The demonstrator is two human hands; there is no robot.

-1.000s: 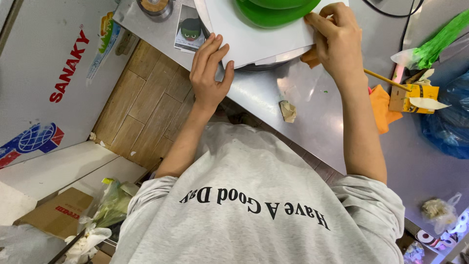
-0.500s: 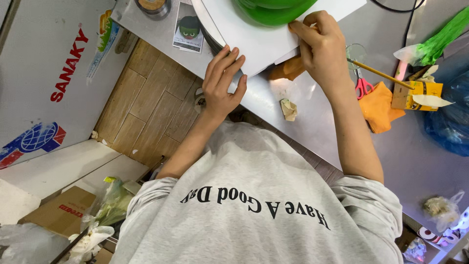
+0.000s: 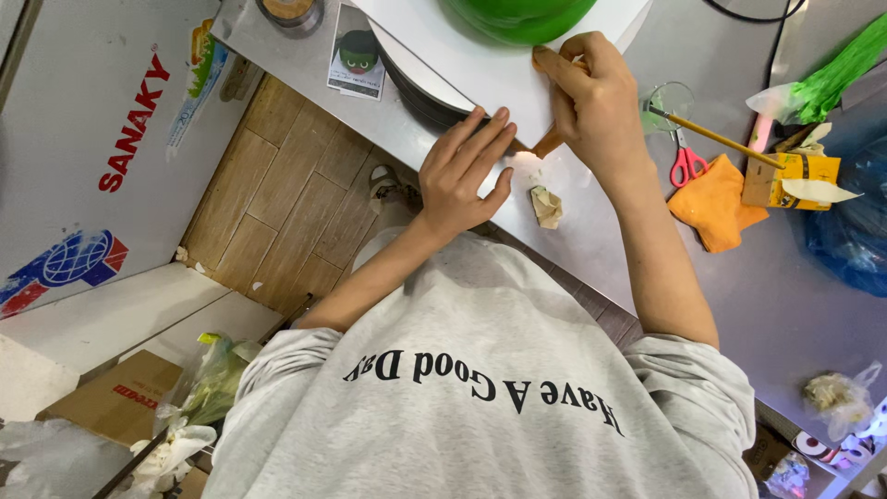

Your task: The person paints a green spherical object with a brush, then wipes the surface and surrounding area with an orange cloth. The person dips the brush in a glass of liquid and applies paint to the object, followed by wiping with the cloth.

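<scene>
Comparing with a second ago, your left hand point(image 3: 467, 171) has slid in from the counter edge and now lies open, fingers flat on the white board point(image 3: 499, 69) under the green cake point(image 3: 522, 14). Your right hand point(image 3: 596, 102) stays closed around a brown tool point(image 3: 547, 143) at the board's edge, steadier now. Head view: crumpled paper point(image 3: 547, 205) lies just beside, with red-handled scissors point(image 3: 684, 162) and an orange cloth point(image 3: 716, 203) near your right forearm.

Red-handled scissors point(image 3: 685, 164) lie at two o'clock on the grey table point(image 3: 785, 286); just right of them sits an orange cloth point(image 3: 716, 205). A crumpled paper scrap point(image 3: 547, 205) rests near centre; a cardboard box point(image 3: 115, 399) (partly hidden) sits at eight o'clock.
</scene>
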